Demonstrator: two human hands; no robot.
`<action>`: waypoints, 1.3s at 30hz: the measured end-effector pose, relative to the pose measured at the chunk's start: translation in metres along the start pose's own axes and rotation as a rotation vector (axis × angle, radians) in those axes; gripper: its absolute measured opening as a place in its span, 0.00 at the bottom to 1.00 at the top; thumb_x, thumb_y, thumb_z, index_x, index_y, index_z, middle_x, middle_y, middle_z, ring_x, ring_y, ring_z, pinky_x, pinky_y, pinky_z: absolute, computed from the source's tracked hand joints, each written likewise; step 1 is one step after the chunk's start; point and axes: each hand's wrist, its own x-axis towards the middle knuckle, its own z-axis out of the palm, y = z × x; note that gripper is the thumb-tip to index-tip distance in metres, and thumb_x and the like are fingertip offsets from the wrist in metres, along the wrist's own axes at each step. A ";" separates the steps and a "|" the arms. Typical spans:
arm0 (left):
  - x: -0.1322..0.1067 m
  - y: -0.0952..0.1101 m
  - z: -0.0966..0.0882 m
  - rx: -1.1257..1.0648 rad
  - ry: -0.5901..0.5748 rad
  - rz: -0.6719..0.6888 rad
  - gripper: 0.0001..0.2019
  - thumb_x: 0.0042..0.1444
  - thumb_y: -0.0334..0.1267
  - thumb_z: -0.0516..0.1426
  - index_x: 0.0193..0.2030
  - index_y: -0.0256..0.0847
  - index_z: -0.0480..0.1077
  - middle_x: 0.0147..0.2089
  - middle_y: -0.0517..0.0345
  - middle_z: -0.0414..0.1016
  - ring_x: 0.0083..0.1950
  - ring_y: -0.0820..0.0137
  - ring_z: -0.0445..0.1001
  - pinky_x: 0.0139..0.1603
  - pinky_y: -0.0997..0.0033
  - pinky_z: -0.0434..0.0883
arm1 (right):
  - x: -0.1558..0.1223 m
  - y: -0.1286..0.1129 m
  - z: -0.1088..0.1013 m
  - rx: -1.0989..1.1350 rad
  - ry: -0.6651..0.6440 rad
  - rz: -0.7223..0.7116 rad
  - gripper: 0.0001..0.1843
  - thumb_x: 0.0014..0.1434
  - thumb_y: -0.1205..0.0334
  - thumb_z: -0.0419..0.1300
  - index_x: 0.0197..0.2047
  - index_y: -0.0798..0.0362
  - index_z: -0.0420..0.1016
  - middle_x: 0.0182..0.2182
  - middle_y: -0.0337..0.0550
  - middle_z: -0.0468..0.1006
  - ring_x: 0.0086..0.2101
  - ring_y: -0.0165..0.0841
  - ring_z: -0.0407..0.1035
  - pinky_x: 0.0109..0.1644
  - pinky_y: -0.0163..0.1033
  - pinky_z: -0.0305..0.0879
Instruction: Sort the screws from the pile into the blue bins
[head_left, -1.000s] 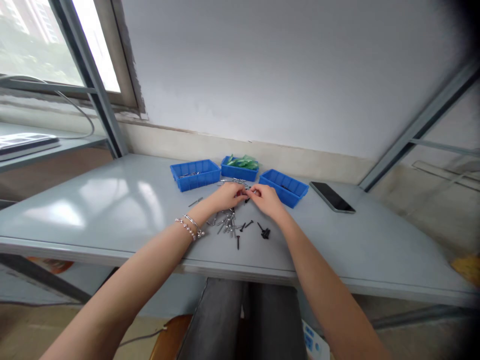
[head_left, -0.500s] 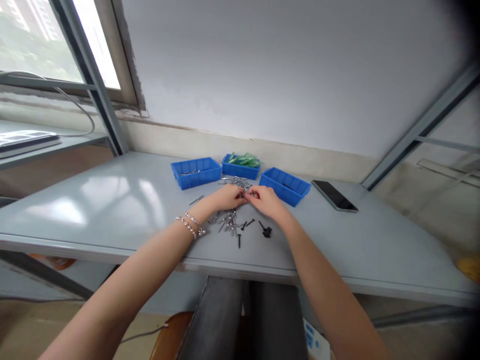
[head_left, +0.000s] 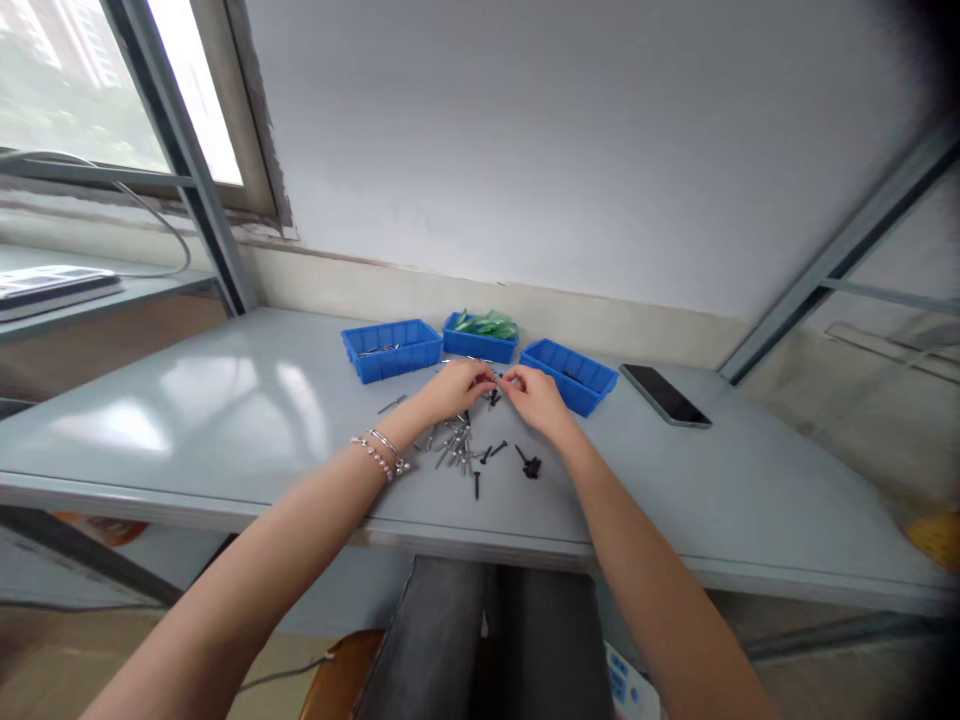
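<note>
My left hand (head_left: 457,387), with bracelets at the wrist, is closed in a pinch over the middle of the pile. Just to its right, my right hand (head_left: 535,398) also pinches, its fingertips almost meeting the left ones. Whatever is between the fingers is too small to make out. Silver rivet-like pins (head_left: 454,445) lie heaped below my left hand, and more silver pins lie behind the hands, partly hidden. Black screws (head_left: 493,398) show beneath the fingertips. Nearer the front edge are a single black screw (head_left: 476,485) and a small black cluster (head_left: 532,467).
Behind the pile stand a left blue bin (head_left: 394,362) with silver pins, a middle blue bin (head_left: 480,348) with green packets, and a right blue bin (head_left: 574,392) with a few dark pieces. A phone (head_left: 666,395) lies at the right on the grey table (head_left: 225,420).
My hands have parted slightly at the fingertips, and black screws now show below them. Fewer silver pins are visible behind the hands. The bins and phone have stayed put.
</note>
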 end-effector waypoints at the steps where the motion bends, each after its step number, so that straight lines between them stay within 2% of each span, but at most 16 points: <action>1: 0.001 -0.001 0.000 -0.004 0.026 0.006 0.06 0.53 0.34 0.52 0.31 0.36 0.69 0.30 0.57 0.71 0.31 0.73 0.67 0.33 0.74 0.62 | 0.000 0.000 0.000 0.025 0.000 0.009 0.11 0.53 0.58 0.52 0.28 0.55 0.71 0.18 0.38 0.68 0.21 0.27 0.59 0.26 0.32 0.50; 4: 0.002 -0.002 0.000 -0.025 0.088 0.018 0.06 0.53 0.34 0.53 0.33 0.36 0.69 0.31 0.58 0.71 0.31 0.74 0.66 0.34 0.74 0.62 | 0.002 0.000 -0.001 0.102 -0.015 0.026 0.15 0.54 0.55 0.50 0.26 0.56 0.70 0.17 0.37 0.66 0.21 0.27 0.58 0.25 0.31 0.50; 7: 0.002 -0.003 0.001 -0.031 0.095 0.013 0.07 0.53 0.36 0.53 0.35 0.37 0.69 0.31 0.58 0.70 0.30 0.75 0.66 0.34 0.74 0.63 | 0.004 0.000 -0.002 0.128 0.007 0.035 0.14 0.54 0.57 0.50 0.25 0.56 0.69 0.17 0.37 0.66 0.21 0.27 0.58 0.26 0.31 0.51; 11: 0.000 -0.004 0.003 -0.013 0.062 -0.016 0.10 0.51 0.38 0.55 0.39 0.37 0.68 0.34 0.56 0.69 0.33 0.73 0.66 0.36 0.73 0.64 | 0.002 -0.002 -0.009 -0.035 0.142 0.103 0.12 0.54 0.59 0.49 0.29 0.54 0.70 0.21 0.40 0.69 0.24 0.29 0.61 0.29 0.32 0.53; 17: -0.003 -0.004 0.002 0.052 -0.103 -0.053 0.11 0.49 0.40 0.56 0.38 0.36 0.69 0.37 0.53 0.69 0.37 0.70 0.67 0.38 0.71 0.64 | -0.002 0.003 -0.031 -0.372 0.353 0.464 0.14 0.55 0.60 0.47 0.36 0.54 0.71 0.30 0.50 0.73 0.32 0.37 0.67 0.33 0.38 0.58; 23: -0.004 0.003 -0.002 0.021 -0.281 -0.050 0.13 0.45 0.45 0.59 0.35 0.38 0.70 0.36 0.54 0.70 0.36 0.69 0.67 0.37 0.70 0.63 | -0.003 0.013 -0.039 -0.425 0.318 0.615 0.14 0.53 0.62 0.49 0.36 0.57 0.73 0.34 0.55 0.74 0.35 0.41 0.69 0.36 0.42 0.61; 29: -0.004 0.001 -0.001 0.020 -0.351 -0.048 0.10 0.45 0.40 0.59 0.33 0.38 0.70 0.33 0.57 0.71 0.33 0.71 0.66 0.34 0.73 0.62 | -0.004 0.015 -0.039 -0.425 0.307 0.625 0.13 0.53 0.61 0.49 0.35 0.56 0.73 0.34 0.55 0.74 0.36 0.42 0.69 0.36 0.43 0.61; 32: -0.004 -0.002 0.001 0.012 -0.358 -0.051 0.08 0.46 0.39 0.57 0.32 0.38 0.70 0.31 0.58 0.71 0.31 0.72 0.67 0.32 0.74 0.61 | -0.004 0.017 -0.038 -0.419 0.331 0.590 0.14 0.53 0.61 0.50 0.39 0.56 0.71 0.34 0.55 0.73 0.36 0.41 0.69 0.36 0.42 0.61; 35: -0.004 -0.003 0.002 0.012 -0.345 -0.059 0.07 0.48 0.38 0.56 0.31 0.38 0.70 0.30 0.58 0.72 0.30 0.73 0.67 0.32 0.74 0.62 | -0.002 0.020 -0.037 -0.382 0.367 0.486 0.16 0.52 0.62 0.50 0.44 0.56 0.67 0.33 0.53 0.73 0.35 0.39 0.68 0.35 0.40 0.59; 37: -0.004 -0.003 0.002 0.037 -0.301 -0.080 0.07 0.49 0.38 0.54 0.32 0.38 0.70 0.30 0.57 0.72 0.31 0.72 0.67 0.33 0.74 0.62 | 0.001 0.019 -0.036 -0.311 0.352 0.373 0.14 0.52 0.63 0.50 0.42 0.55 0.68 0.30 0.48 0.72 0.33 0.36 0.67 0.35 0.38 0.59; 39: -0.004 -0.005 0.001 0.095 -0.223 -0.137 0.08 0.50 0.39 0.53 0.34 0.38 0.70 0.32 0.56 0.73 0.33 0.70 0.68 0.35 0.72 0.63 | 0.003 0.016 -0.036 -0.187 0.258 0.231 0.10 0.51 0.63 0.51 0.36 0.54 0.69 0.24 0.42 0.70 0.28 0.32 0.65 0.33 0.35 0.57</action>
